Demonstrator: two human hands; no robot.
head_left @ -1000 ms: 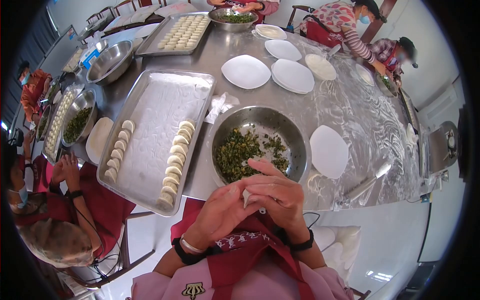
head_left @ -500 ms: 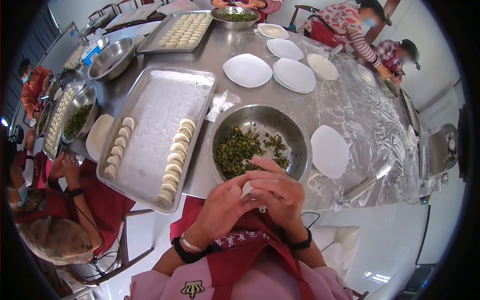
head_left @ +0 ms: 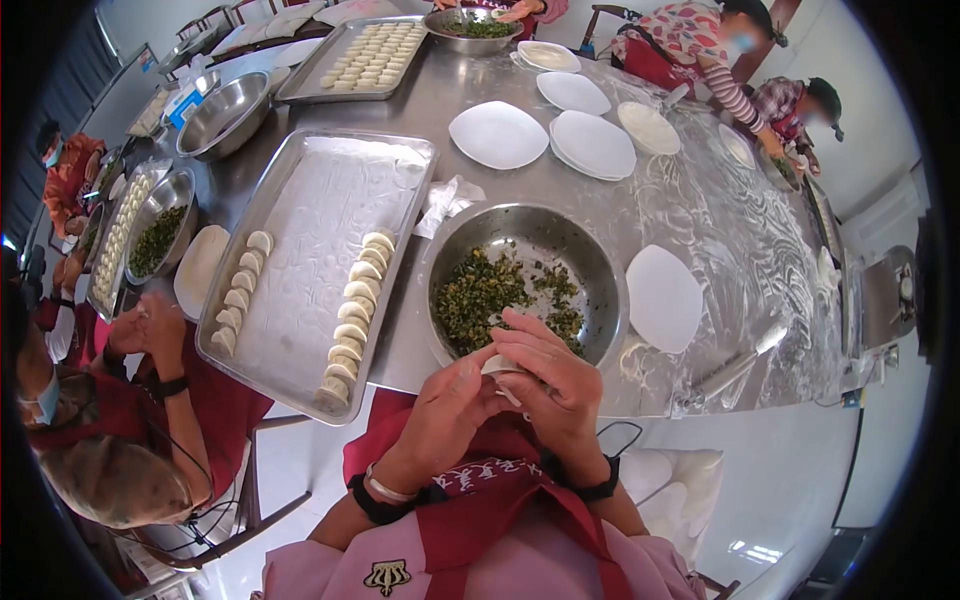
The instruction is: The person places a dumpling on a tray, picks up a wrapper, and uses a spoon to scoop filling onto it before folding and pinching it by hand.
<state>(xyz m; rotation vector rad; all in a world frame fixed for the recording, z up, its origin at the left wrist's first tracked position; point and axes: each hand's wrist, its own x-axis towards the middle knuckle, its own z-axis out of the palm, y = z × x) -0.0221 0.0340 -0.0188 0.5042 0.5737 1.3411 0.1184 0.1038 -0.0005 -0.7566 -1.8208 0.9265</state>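
Note:
Both my hands are closed around one pale dumpling [head_left: 503,366], held just in front of the filling bowl. My left hand [head_left: 447,412] grips its left side, with thumb and fingers pressed in. From the right, my right hand [head_left: 553,385] curls over it, and its fingers hide much of the dough. Chopped green and yellow filling [head_left: 480,295] lies in the large steel bowl [head_left: 609,262] beyond my fingertips. To the left, a floured metal tray [head_left: 300,215] bears a long row of dumplings [head_left: 352,322] on its right side and a shorter row [head_left: 241,285] on its left.
White plates [head_left: 664,300] stand right of the bowl and farther back [head_left: 499,135]. A floured rolling pin [head_left: 740,365] lies near the table's right front edge. A crumpled tissue [head_left: 447,203] touches the tray. A co-worker's hands [head_left: 150,325] are at the left; other people work around the table.
My hands have shifted their fingers around the dumpling, and more of its pale dough shows. The co-worker at the left has raised their hands slightly. The view has moved a little.

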